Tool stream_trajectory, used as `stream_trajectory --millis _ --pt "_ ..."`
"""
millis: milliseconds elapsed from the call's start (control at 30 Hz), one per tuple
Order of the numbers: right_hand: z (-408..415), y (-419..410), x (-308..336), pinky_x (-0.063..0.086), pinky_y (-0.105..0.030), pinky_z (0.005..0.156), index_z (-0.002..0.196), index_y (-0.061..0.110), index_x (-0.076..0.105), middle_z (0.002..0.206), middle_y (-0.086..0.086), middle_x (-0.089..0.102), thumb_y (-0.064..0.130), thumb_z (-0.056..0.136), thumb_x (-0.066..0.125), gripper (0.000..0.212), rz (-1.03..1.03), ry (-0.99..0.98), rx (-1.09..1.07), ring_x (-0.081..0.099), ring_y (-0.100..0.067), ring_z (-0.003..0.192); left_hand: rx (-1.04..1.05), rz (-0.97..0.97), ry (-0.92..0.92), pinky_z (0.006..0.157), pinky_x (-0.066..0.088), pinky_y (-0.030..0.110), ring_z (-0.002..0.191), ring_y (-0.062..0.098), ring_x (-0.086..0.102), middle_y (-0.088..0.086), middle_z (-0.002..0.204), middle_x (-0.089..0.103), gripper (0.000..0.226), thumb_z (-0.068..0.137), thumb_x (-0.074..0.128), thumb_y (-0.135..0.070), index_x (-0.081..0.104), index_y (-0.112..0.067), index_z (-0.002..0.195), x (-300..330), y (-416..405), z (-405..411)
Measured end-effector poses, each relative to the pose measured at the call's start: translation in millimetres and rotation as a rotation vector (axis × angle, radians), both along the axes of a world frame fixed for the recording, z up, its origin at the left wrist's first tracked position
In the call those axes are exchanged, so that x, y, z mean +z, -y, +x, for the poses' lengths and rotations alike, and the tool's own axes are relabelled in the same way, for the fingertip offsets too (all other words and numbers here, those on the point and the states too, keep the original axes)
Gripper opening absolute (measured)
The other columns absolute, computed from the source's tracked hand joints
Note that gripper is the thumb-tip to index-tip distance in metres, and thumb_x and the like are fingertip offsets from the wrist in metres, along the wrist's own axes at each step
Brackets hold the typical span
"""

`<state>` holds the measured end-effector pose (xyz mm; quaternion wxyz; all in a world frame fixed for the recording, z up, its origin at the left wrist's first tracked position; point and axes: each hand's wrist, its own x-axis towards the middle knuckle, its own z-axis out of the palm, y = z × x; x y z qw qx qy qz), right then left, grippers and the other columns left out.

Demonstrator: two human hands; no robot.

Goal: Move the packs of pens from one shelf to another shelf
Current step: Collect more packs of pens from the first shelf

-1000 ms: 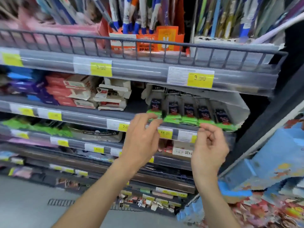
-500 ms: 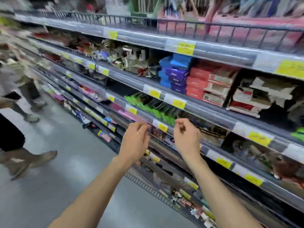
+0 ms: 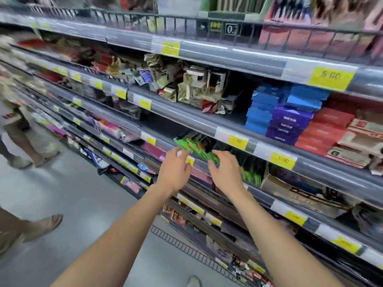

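Note:
A row of green packs of pens (image 3: 193, 147) lies on a middle shelf (image 3: 275, 156), behind its grey price rail. My left hand (image 3: 174, 172) and my right hand (image 3: 224, 172) are stretched out side by side just in front of these packs, fingers spread and slightly curled. Both hands hold nothing. More green packs (image 3: 249, 176) show on the shelf below, right of my right hand. The picture is blurred by motion.
Blue, purple and red boxes (image 3: 290, 119) are stacked on the shelf above at right, with torn gold packets (image 3: 186, 85) to their left. A person's legs (image 3: 22, 141) stand in the aisle at left, and another foot (image 3: 43, 223) is nearer.
My view has swung left along the aisle, away from the shelf end. Both hands have moved with it and now reach towards the green packs, with fingers more spread.

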<state>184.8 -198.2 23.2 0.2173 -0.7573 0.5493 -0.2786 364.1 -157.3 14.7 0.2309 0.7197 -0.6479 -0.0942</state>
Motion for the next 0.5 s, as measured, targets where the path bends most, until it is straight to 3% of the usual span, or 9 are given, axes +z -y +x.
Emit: stream_trajectory --millis 200,333,500 --pt "54.9 57.2 -9.8 0.051 -0.045 0.096 0.157 0.031 0.032 0.148 -0.013 0.052 0.059 0.092 0.06 0.075 0.105 -0.25 -0.002 0.057 -0.037 0.126 -0.067 0.012 -0.008 0.123 0.032 0.049 0.155 0.041 0.026 0.025 0.168 0.027 0.063 0.1 0.062 -0.023 0.042 -0.014 0.159 -5.1 62.5 48.3" --pt "79.4 77.0 -18.6 0.051 -0.045 0.093 0.158 0.039 0.022 0.154 -0.012 0.045 0.059 0.092 0.059 0.079 0.166 -0.405 -0.009 0.055 -0.035 0.13 -0.155 0.126 0.009 0.129 0.022 0.048 0.159 0.041 0.018 0.027 0.169 0.022 0.076 0.098 0.068 -0.036 0.036 -0.013 0.162 -14.7 87.4 68.0" --pt "97.7 62.8 -31.8 0.055 -0.041 0.075 0.136 0.026 0.058 0.118 -0.01 0.07 0.041 0.092 0.065 0.048 -0.149 -0.585 -0.125 0.07 -0.033 0.095 -0.306 0.112 0.007 0.124 0.026 0.048 0.151 0.043 0.032 0.023 0.159 0.042 0.068 0.096 0.067 -0.023 0.042 -0.008 0.157 -31.7 102.3 82.1"
